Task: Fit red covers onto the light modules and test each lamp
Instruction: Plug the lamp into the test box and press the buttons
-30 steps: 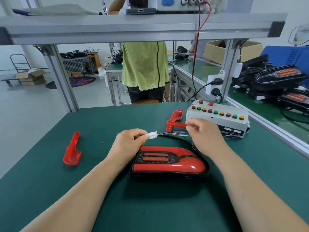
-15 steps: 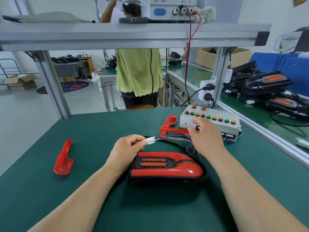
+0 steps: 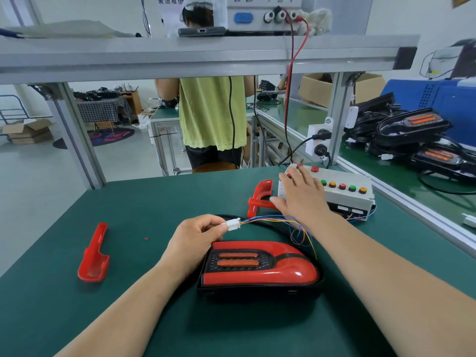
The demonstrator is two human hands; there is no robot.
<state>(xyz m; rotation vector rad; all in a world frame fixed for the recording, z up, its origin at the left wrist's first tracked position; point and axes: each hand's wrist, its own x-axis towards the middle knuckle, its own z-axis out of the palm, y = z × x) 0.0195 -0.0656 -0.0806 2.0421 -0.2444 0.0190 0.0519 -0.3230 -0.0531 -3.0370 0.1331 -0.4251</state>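
White connector pinched, left hand | right hand flat on test box

I've got a dark green mat filling the lower frame. Dead centre, the cover is glossy red over a black housing, with two orange strips on a dotted black panel. White connector; blue, yellow and orange wires. Right of centre, the pale grey box shows red, green and amber buttons. Lower left, a loose cover, plain red. Upper left, a black-and-white checked cloth.
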